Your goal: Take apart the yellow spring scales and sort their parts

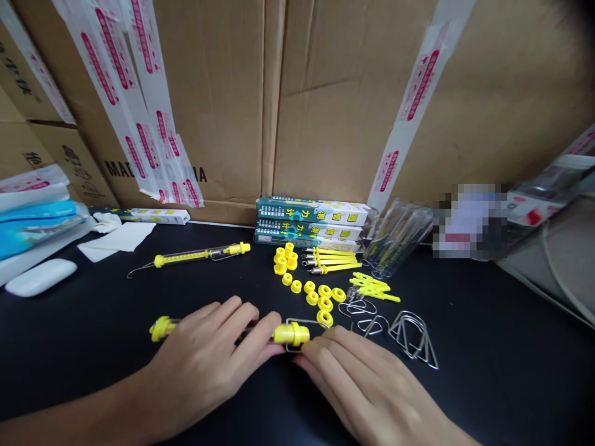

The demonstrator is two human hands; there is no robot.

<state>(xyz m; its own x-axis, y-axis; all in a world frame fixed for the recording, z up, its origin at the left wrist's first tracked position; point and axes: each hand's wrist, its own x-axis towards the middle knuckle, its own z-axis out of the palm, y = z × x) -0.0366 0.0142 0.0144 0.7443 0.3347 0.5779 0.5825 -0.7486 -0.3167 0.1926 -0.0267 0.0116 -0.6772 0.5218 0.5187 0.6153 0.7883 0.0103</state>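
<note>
A tubular spring scale [292, 334] with yellow end caps lies crosswise, low over the black table. My left hand [218, 347] is wrapped round its tube and hides most of it. At the right-hand cap, a wire loop [307, 321] straddles the yellow end. The closed fingers of my right hand [353, 371] pinch this loop's far end, just beside the cap; their tips are partly hidden. Behind my hands lie loose yellow caps [287, 259] and yellow rings [325, 304]. Bent metal wires [411, 337] are right of my right hand.
Another spring scale [202, 254] with a hook lies farther back. Printed boxes [311, 223] are stacked against the cardboard [320, 105]. Yellow rods with springs [334, 260], yellow flat pieces [372, 286] and clear tubes [400, 235] lie to the right. A white mouse [41, 277] sits left.
</note>
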